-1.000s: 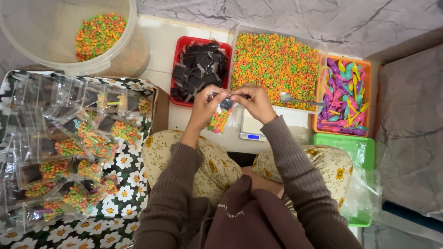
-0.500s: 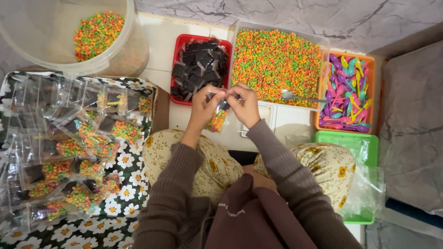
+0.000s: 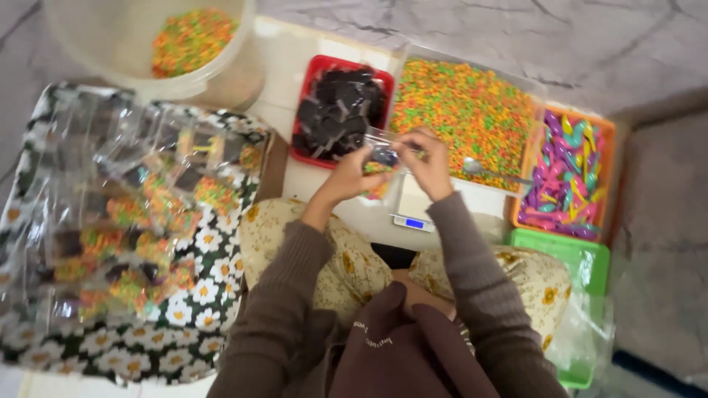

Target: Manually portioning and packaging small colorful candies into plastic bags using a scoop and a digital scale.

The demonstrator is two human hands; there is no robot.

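Both of my hands hold one small clear plastic bag [image 3: 380, 166] with colourful sprinkles and a dark piece inside. My left hand [image 3: 349, 175] grips its left side and my right hand [image 3: 426, 163] pinches its top right. The bag hangs over a small white scale [image 3: 413, 210] with a blue display. Just behind my hands sit a red tray [image 3: 310, 81] of dark chocolate pieces and a clear tray [image 3: 472, 110] of orange, green and yellow sprinkles with a metal spoon [image 3: 490, 171] lying in it.
An orange tray [image 3: 608, 158] of coloured plastic spoons stands at the right, a green tray [image 3: 582, 262] below it. A pile of filled clear bags [image 3: 125, 214] lies on a daisy-patterned tray [image 3: 192, 302] at the left. A white bucket [image 3: 147, 44] with sprinkles sits at the top left.
My hands have stayed together on the small bag, and my right hand has shifted slightly left along its top. The view has tilted a little.
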